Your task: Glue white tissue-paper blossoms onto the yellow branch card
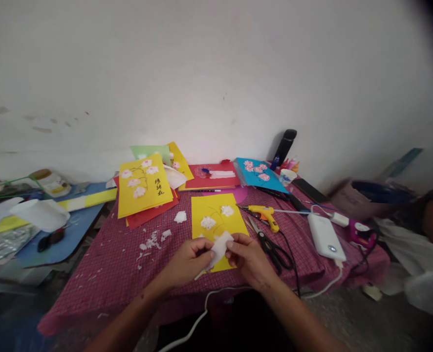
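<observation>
A small white piece of paper [221, 246] is pinched between my two hands, over the lower part of a yellow card [216, 205]. My left hand [190, 259] grips its left edge with thumb and fingers, and my right hand [248, 256] holds its right edge. White paper flowers and thin drawn branches decorate the card; my hands hide its lower part. Right of the card lie black-handled scissors [273, 247] and a yellow glue gun [264, 215] with a glue stick in its back. A cut white paper piece [180, 216] rests left of the card.
White paper scraps [150, 243] are scattered on the red checked tablecloth [106, 269]. Finished flower cards [143, 186] are stacked back left, a blue card [262, 174] back right. A white power bank [325, 237] with cables lies right. A white cable [202, 315] crosses in front.
</observation>
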`<state>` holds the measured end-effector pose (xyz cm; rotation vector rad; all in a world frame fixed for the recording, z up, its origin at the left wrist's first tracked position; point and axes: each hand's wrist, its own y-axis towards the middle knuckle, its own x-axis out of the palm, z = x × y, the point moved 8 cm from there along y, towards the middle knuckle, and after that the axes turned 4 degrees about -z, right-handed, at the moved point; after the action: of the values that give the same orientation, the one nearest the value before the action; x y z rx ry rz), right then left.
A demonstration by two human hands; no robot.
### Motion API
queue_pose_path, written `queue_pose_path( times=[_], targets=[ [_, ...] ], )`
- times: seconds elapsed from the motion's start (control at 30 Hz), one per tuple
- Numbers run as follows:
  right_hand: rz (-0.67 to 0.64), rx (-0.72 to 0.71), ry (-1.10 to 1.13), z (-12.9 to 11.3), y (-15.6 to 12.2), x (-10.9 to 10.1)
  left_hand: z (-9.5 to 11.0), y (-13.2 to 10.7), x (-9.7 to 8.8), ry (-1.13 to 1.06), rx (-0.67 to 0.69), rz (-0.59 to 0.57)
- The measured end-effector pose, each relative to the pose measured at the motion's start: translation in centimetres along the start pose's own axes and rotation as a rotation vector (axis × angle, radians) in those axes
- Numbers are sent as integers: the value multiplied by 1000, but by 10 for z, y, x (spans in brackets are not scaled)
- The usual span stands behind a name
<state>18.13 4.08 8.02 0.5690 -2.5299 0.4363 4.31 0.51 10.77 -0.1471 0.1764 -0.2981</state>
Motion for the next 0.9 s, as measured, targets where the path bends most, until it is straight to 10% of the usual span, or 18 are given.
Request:
queue_pose_path(
  times=[0.37,0.9],
  targets=[
    [94,-442,-725,-44,-10,2,-6,22,11,-120,-73,28],
    [-23,-832,-1139,-68,-35,32,-35,24,16,-573,-161,64]
  ],
)
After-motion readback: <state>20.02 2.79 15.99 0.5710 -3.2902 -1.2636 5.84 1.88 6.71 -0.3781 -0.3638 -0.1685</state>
